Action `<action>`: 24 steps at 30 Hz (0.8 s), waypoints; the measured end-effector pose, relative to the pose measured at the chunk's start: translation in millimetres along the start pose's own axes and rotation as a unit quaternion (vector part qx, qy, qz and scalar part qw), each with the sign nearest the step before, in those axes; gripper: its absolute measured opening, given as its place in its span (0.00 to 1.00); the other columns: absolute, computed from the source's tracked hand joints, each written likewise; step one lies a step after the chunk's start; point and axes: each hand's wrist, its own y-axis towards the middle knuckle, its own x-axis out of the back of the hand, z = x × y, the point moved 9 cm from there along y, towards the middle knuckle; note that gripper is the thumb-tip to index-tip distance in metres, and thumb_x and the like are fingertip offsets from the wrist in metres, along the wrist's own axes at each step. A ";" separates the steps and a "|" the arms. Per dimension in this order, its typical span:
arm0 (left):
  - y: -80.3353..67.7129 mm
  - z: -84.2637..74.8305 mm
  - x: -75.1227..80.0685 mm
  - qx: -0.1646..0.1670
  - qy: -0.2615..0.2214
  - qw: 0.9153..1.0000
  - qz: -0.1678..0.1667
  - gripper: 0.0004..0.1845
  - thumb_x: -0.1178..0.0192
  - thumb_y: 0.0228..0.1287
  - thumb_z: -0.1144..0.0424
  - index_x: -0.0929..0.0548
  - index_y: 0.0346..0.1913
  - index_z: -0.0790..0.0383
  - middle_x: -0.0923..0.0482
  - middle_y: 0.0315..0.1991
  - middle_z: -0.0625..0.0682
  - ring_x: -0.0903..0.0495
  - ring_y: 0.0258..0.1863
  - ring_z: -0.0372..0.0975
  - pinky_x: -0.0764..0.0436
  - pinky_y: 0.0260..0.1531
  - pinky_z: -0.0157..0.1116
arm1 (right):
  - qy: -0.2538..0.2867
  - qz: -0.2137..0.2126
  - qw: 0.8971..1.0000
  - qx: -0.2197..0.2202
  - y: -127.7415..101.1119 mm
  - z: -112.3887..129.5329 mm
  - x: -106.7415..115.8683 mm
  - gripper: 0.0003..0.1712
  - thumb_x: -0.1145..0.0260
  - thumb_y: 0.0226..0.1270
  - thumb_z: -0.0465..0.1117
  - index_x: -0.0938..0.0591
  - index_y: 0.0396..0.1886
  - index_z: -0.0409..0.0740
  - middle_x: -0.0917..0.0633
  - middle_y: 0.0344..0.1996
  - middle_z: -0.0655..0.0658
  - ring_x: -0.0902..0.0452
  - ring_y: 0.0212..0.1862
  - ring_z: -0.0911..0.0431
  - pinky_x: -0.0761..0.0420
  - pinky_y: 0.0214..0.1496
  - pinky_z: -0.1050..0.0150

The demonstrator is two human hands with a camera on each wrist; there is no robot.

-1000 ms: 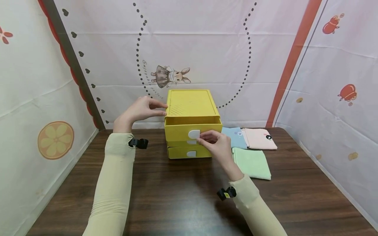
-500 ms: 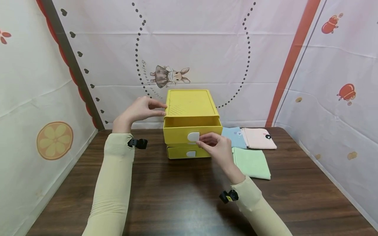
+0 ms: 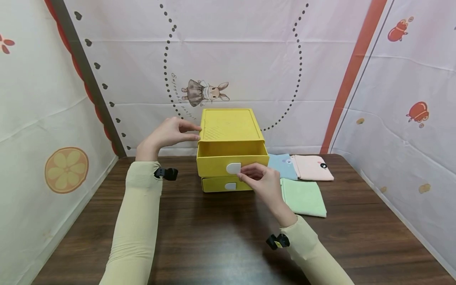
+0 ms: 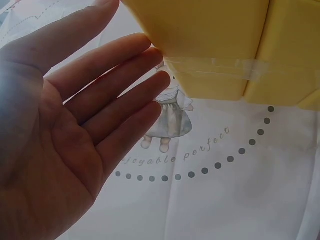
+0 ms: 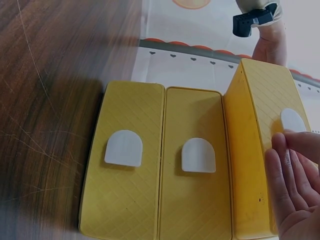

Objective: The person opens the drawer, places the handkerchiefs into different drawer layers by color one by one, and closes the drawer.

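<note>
A yellow drawer cabinet [image 3: 229,124] stands at the back of the table, its top drawer [image 3: 211,167] pulled partway out with no contents visible inside. My right hand [image 3: 263,182] pinches the edge of that drawer's white handle [image 3: 233,168] between thumb and fingers. At the cabinet's upper left edge, my left hand [image 3: 167,132] rests its fingertips against the side. The left wrist view shows those fingers fairly straight, touching the yellow wall [image 4: 200,35]. Two lower drawers, each with a white handle [image 5: 198,155], are shut in the right wrist view.
Right of the cabinet lie a folded green cloth [image 3: 303,198], a blue cloth [image 3: 284,166] and a pink cloth [image 3: 311,168]. They rest on the dark wooden table [image 3: 206,237]. Printed fabric [image 3: 228,51] hangs behind and along both sides.
The top drawer has slid further out toward me, with my right hand moving along on its handle. My left hand stays in place at the cabinet's side.
</note>
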 end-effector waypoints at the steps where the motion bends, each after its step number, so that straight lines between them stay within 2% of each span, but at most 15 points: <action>1: 0.0 -0.2 -0.1 0.000 -0.001 1.000 0.000 0.24 0.33 0.54 0.43 0.16 0.52 0.47 0.18 0.52 0.48 0.21 0.52 0.40 0.23 0.52 0.45 | 0.001 -0.001 1.000 0.001 0.1 -4.0 -0.6 0.09 0.27 0.54 0.35 0.14 0.33 0.34 0.12 0.30 0.38 0.15 0.32 0.48 0.16 0.35 0.62; 4: 0.3 -0.2 0.1 -0.001 -0.001 1.000 -0.001 0.24 0.32 0.54 0.44 0.16 0.52 0.48 0.18 0.52 0.48 0.21 0.51 0.40 0.23 0.52 0.45 | 0.007 -0.004 1.000 0.005 0.6 -16.5 -1.8 0.09 0.26 0.53 0.37 0.13 0.33 0.38 0.12 0.30 0.41 0.15 0.31 0.53 0.16 0.35 0.63; 9: 0.6 -0.1 -0.1 -0.001 -0.001 1.000 0.001 0.24 0.32 0.54 0.44 0.16 0.52 0.49 0.18 0.52 0.48 0.21 0.51 0.40 0.23 0.52 0.45 | 0.015 -0.008 1.000 0.019 -1.9 -18.3 -0.9 0.08 0.25 0.52 0.41 0.13 0.32 0.43 0.12 0.29 0.45 0.16 0.30 0.60 0.17 0.34 0.66; 24: 0.3 -0.5 0.3 0.000 0.000 1.000 -0.001 0.25 0.32 0.53 0.43 0.16 0.53 0.49 0.18 0.52 0.48 0.21 0.52 0.40 0.23 0.52 0.45 | 0.014 -0.015 1.000 0.017 -11.2 -12.0 2.0 0.08 0.24 0.51 0.40 0.13 0.31 0.44 0.12 0.28 0.46 0.16 0.28 0.62 0.17 0.32 0.68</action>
